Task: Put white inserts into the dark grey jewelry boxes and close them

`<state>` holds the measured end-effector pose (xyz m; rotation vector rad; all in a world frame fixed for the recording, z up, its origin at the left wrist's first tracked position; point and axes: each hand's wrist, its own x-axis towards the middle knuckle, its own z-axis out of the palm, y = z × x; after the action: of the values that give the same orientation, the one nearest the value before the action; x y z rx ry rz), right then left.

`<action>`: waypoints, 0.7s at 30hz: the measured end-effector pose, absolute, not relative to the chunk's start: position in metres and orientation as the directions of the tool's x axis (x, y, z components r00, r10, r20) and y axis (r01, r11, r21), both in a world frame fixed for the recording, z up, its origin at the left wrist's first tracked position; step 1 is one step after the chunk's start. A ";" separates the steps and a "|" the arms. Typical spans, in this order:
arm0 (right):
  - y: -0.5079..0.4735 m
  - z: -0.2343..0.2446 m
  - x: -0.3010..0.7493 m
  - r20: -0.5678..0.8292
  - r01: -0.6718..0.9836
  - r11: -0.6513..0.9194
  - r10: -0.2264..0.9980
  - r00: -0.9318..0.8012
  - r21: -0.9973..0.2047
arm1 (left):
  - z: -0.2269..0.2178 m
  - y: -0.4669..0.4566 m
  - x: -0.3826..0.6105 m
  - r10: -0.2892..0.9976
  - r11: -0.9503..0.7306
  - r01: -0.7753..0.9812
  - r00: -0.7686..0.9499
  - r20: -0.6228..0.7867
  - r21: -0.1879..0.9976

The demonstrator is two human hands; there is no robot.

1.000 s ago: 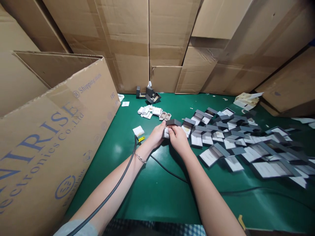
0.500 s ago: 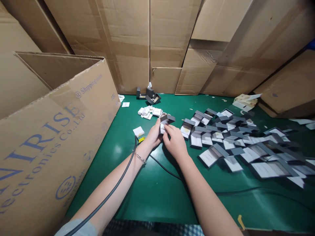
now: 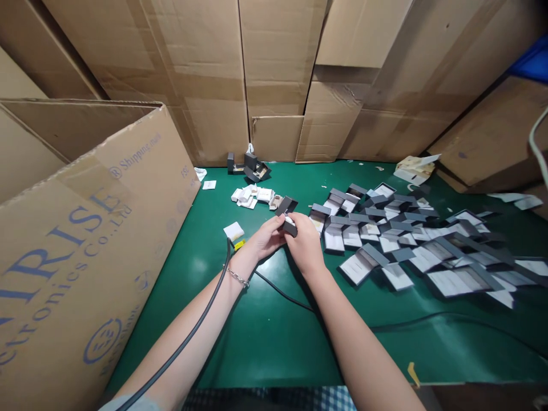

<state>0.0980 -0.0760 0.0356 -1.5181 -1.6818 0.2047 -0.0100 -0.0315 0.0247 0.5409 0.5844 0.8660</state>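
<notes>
Head view — left hand (image 3: 268,238), right hand (image 3: 306,242) pinch a grey box (image 3: 286,206).

L forearm (image 3: 180,325) comes in from lower left, R forearm (image 3: 357,342) from lower right, both angled in to mid-view. L wrist (image 3: 242,264) slightly bent. L hand (image 3: 268,238) and R hand (image 3: 306,242) sit close together, fingers curled inward, gripping from either side, R hand's back facing up, w/ thumbs near each other.
</notes>
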 end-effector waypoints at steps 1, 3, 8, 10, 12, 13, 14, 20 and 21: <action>-0.076 0.036 0.099 0.468 0.735 0.259 0.879 0.089 -0.626 | 0.025 -0.032 -0.010 0.821 0.534 -0.539 0.515 -0.247 0.652; -0.076 0.037 0.099 0.464 0.726 0.265 0.882 0.084 -0.635 | 0.024 -0.032 -0.011 0.824 0.530 -0.548 0.514 -0.238 0.648; -0.075 0.039 0.101 0.426 0.748 0.241 0.903 0.061 -0.619 | 0.021 -0.030 -0.011 0.825 0.525 -0.549 0.517 -0.229 0.651; -0.075 0.040 0.102 0.401 0.765 0.220 0.915 0.054 -0.605 | 0.020 -0.029 -0.011 0.826 0.524 -0.555 0.515 -0.228 0.645; -0.075 0.042 0.103 0.382 0.779 0.207 0.923 0.046 -0.593 | 0.019 -0.029 -0.012 0.826 0.527 -0.563 0.516 -0.227 0.637; -0.075 0.042 0.103 0.376 0.780 0.203 0.926 0.044 -0.592 | 0.019 -0.029 -0.011 0.825 0.528 -0.565 0.518 -0.226 0.634; -0.075 0.042 0.103 0.373 0.777 0.202 0.927 0.045 -0.596 | 0.019 -0.029 -0.011 0.825 0.528 -0.568 0.519 -0.224 0.631; -0.074 0.037 0.101 0.451 0.713 0.273 0.890 0.067 -0.645 | 0.019 -0.027 -0.010 0.857 0.490 -0.616 0.472 -0.209 0.617; -0.073 0.035 0.101 0.467 0.703 0.295 0.882 0.060 -0.648 | 0.020 -0.027 -0.009 0.865 0.483 -0.633 0.452 -0.218 0.604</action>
<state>0.1005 -0.0732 0.0354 -1.4565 -1.6878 0.2577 -0.0094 -0.0269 0.0196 0.4787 0.5480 0.9700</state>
